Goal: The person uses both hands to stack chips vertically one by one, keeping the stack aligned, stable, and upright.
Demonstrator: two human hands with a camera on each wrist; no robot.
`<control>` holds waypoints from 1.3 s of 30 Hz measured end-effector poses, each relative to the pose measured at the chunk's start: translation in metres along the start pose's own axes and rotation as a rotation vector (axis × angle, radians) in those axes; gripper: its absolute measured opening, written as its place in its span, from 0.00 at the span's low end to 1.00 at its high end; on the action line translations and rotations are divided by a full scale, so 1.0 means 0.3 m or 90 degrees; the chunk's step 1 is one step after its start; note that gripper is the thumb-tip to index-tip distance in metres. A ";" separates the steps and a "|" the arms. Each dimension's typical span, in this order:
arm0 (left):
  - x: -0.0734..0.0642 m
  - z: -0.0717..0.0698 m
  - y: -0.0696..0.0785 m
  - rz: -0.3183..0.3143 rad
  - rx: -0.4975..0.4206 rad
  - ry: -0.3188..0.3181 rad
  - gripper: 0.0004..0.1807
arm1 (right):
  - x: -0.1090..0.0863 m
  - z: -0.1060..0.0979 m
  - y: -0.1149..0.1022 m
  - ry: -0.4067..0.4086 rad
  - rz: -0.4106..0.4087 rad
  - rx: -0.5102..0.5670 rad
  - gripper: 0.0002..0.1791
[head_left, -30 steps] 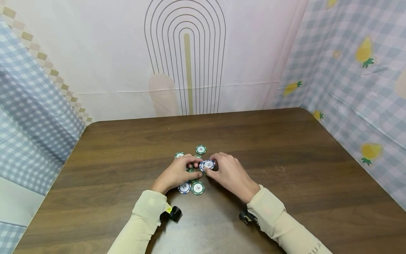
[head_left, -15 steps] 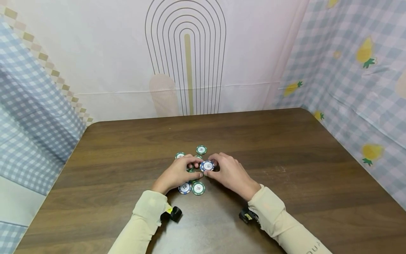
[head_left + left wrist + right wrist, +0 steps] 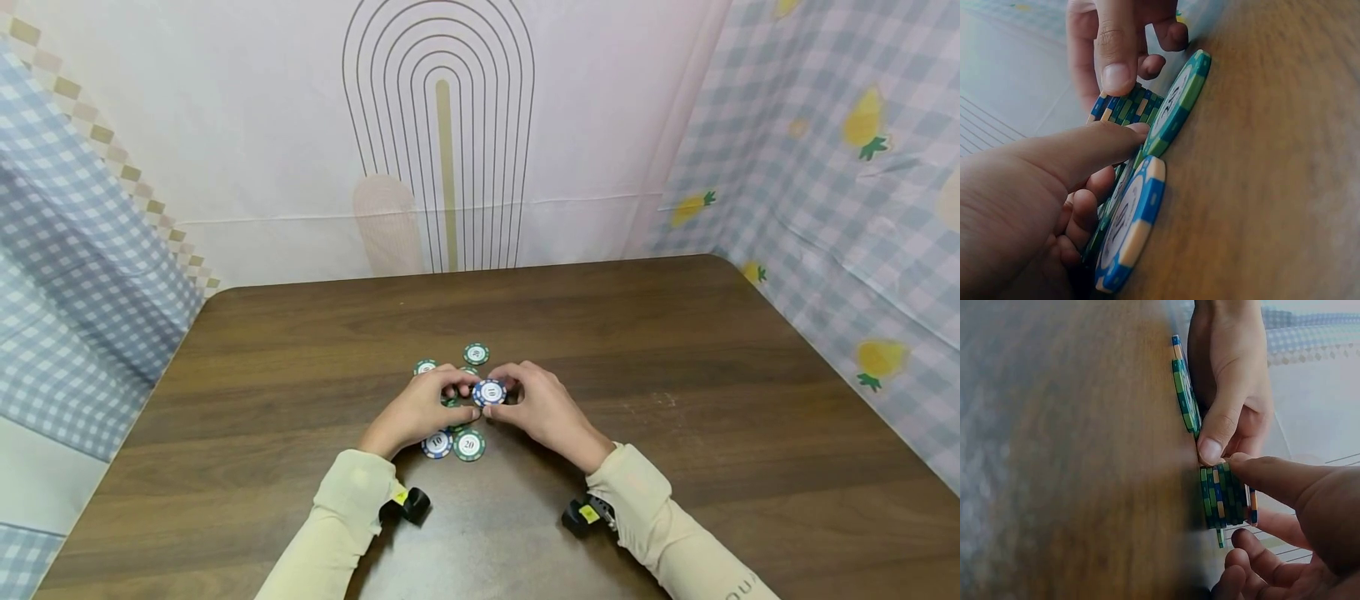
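A short stack of poker chips (image 3: 1221, 497), green and blue, stands on the table between my hands. On its top lies a blue poker chip marked 10 (image 3: 490, 392). My left hand (image 3: 420, 407) holds the stack low from the left, thumb in front and index finger behind. From the right, my right hand (image 3: 543, 412) pinches around the top of the stack, with thumb and index finger at the blue chip's edges. Under and beside my left hand lie loose chips, including a green 20 chip (image 3: 469, 445) and a blue 10 chip (image 3: 437, 444); others are partly hidden.
Behind the hands lie a green chip (image 3: 476, 354) and another green chip (image 3: 425, 367). The brown wooden table (image 3: 675, 333) extends around them, with a patterned cloth backdrop (image 3: 285, 142) behind and at both sides.
The top blue chip has shifted slightly left, from overhanging another blue chip to sitting level over the stack. My right fingers moved with it; my left hand has stayed put.
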State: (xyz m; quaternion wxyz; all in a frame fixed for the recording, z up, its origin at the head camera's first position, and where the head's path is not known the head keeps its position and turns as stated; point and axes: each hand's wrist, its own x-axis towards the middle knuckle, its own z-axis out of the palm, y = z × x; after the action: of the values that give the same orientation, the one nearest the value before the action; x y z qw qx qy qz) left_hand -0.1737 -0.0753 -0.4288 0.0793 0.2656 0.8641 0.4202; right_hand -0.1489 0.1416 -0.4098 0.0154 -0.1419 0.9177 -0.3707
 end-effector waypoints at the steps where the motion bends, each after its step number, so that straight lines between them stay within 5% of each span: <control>1: 0.000 0.000 0.000 0.000 0.000 0.000 0.18 | 0.000 0.000 -0.001 0.001 -0.002 0.000 0.21; 15: 0.000 0.000 0.002 -0.020 -0.005 -0.008 0.18 | 0.009 0.004 -0.002 -0.015 -0.017 -0.002 0.22; 39: -0.004 -0.002 0.004 -0.019 -0.007 -0.012 0.18 | 0.005 0.007 0.016 -0.027 0.035 0.066 0.21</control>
State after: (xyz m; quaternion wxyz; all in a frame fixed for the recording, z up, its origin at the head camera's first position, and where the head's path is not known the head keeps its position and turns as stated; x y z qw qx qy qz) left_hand -0.1724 -0.0756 -0.4276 0.0950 0.2560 0.8649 0.4211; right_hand -0.1513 0.1432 -0.4146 0.0524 -0.1231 0.9004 -0.4139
